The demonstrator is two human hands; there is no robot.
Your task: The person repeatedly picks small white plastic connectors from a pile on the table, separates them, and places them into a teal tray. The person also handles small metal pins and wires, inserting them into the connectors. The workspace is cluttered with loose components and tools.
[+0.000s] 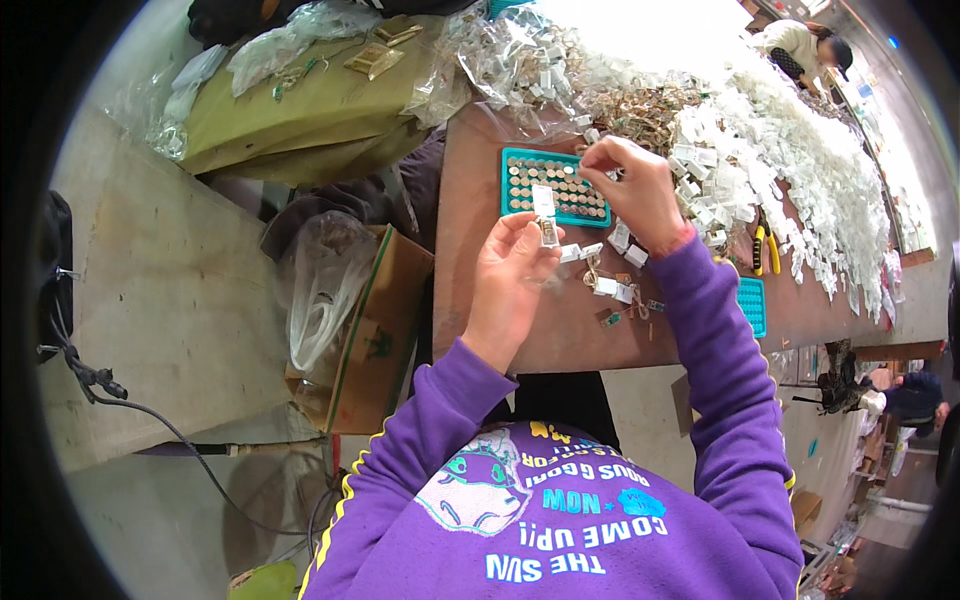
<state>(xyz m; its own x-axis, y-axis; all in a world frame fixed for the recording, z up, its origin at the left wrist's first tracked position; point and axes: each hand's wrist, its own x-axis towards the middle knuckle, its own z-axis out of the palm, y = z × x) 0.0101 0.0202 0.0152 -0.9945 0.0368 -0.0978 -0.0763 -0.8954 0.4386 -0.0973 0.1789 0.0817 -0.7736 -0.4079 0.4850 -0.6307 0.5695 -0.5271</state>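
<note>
My left hand grips a small slim white plastic case upright between thumb and fingers, its inner parts showing at the lower end. To its right and a little farther off, my right hand is raised with thumb and fingertips pinched together; whatever is between them is too small to make out. Behind the case lies a teal tray holding rows of round, silvery disc-shaped pieces. Several loose white cases with wires, and a small green circuit board, lie on the brown table just below my right hand.
A big heap of white cases covers the table's far right. Yellow-handled pliers and a second teal tray lie right of my arm. A cardboard box with a plastic bag stands at left. Another person bends at far right.
</note>
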